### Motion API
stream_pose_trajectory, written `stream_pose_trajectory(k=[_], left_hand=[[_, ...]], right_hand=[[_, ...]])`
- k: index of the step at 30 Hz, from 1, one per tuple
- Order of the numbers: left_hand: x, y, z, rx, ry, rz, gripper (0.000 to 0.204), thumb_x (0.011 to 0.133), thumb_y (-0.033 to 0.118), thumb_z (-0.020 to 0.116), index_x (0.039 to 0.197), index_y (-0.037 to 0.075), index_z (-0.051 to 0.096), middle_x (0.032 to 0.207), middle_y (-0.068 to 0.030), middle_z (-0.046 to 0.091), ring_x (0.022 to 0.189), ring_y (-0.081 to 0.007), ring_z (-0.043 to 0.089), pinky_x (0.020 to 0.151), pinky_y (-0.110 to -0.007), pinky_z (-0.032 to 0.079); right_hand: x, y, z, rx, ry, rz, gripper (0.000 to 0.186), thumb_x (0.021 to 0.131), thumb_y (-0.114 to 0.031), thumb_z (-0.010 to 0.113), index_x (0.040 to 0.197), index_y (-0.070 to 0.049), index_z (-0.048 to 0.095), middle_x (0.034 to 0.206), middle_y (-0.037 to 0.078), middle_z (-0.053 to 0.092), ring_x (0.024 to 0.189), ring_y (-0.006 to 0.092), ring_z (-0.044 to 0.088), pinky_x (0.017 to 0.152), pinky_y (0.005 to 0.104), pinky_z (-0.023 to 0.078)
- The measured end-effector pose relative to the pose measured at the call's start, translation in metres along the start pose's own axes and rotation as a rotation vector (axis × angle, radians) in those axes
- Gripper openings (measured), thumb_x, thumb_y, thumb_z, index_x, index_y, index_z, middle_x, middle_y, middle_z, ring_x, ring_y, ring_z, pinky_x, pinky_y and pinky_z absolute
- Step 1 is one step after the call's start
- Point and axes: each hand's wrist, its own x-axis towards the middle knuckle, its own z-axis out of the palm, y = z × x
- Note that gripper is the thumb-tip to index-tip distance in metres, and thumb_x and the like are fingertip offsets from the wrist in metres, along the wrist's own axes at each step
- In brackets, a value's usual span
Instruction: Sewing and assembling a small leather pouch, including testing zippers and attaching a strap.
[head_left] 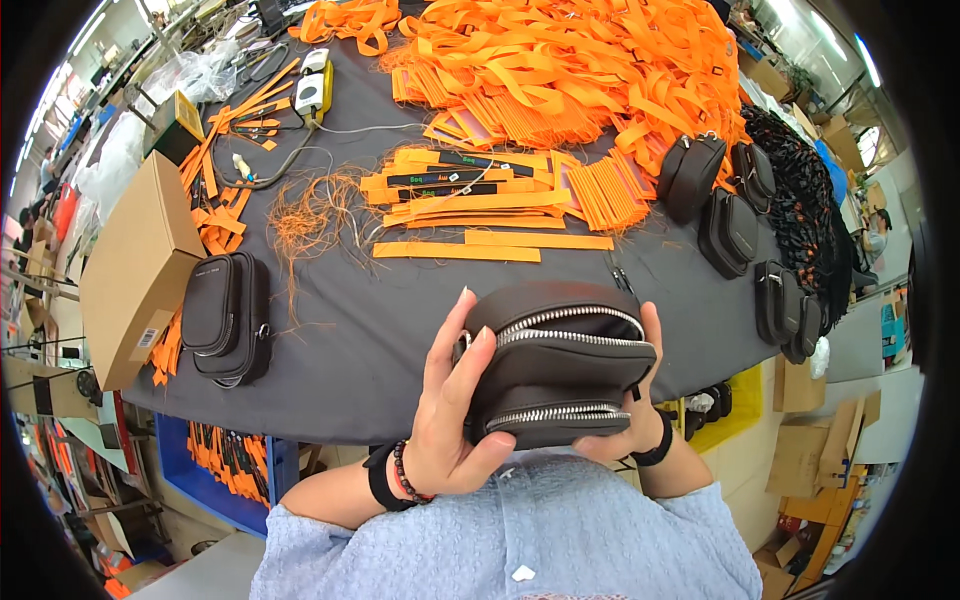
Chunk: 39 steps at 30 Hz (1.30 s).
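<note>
Between my two hands I hold a small black zippered bag (560, 370) in front of my chest, above the table's near edge. Silver zips run across it, a long one on the main compartment, parted slightly, and a shorter one on the front pocket. My left hand (455, 405) grips its left side, thumb at the lower edge and fingers up along the side. My right hand (640, 415) wraps the right side, its fingers partly hidden behind the bag. A similar black bag (225, 318) stands on the table to the left.
Orange straps (560, 70) are heaped at the back, with flat orange strips (470, 215) nearer. More black bags (728, 232) line the right side, beside black cords (800, 200). A cardboard box (140, 270) leans at left. Blue (215, 490) and yellow (735, 425) bins sit below the table.
</note>
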Motion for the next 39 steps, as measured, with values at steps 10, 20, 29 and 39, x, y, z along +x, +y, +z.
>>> stream_pose_trajectory(k=[10, 20, 29, 39], left_hand=[[0.004, 0.006, -0.003, 0.060, -0.043, -0.089, 0.062, 0.096, 0.025, 0.052, 0.147, -0.006, 0.038, 0.147, -0.0352, 0.029, 0.126, -0.0428, 0.044, 0.109, -0.047, 0.034], [0.025, -0.003, -0.042, -0.179, -0.329, -0.550, 0.056, 0.089, 0.014, 0.064, 0.141, 0.004, 0.046, 0.125, -0.0076, 0.048, 0.115, -0.0187, 0.047, 0.097, -0.032, 0.039], [0.033, -0.011, -0.083, 0.068, -0.533, -0.312, 0.049, 0.076, 0.016, 0.078, 0.119, 0.002, 0.060, 0.134, -0.0195, 0.048, 0.133, -0.0332, 0.041, 0.110, -0.046, 0.032], [0.002, -0.015, -0.098, -0.251, -0.585, -0.619, 0.032, 0.076, 0.006, 0.068, 0.107, -0.005, 0.071, 0.150, -0.0238, 0.041, 0.146, -0.0337, 0.030, 0.117, -0.045, 0.026]], right_hand=[[0.002, 0.003, 0.000, 0.268, 0.110, 0.211, 0.131, 0.073, -0.024, 0.082, 0.155, -0.007, -0.020, 0.154, 0.018, 0.031, 0.144, 0.0293, 0.030, 0.118, 0.0432, 0.022], [0.013, 0.025, -0.012, 0.457, 0.015, 0.439, 0.126, 0.071, -0.044, 0.080, 0.159, -0.005, -0.003, 0.158, 0.014, 0.026, 0.147, 0.0271, 0.027, 0.120, 0.0417, 0.019], [0.041, 0.034, 0.005, 0.686, -0.157, 0.587, 0.124, 0.069, -0.036, 0.078, 0.160, -0.009, -0.002, 0.158, 0.015, 0.027, 0.148, 0.0272, 0.026, 0.121, 0.0393, 0.017], [0.051, 0.031, 0.022, 0.334, -0.325, 0.652, 0.089, 0.089, -0.027, 0.059, 0.159, -0.003, 0.010, 0.157, 0.017, 0.029, 0.146, 0.0251, 0.027, 0.119, 0.0363, 0.019]])
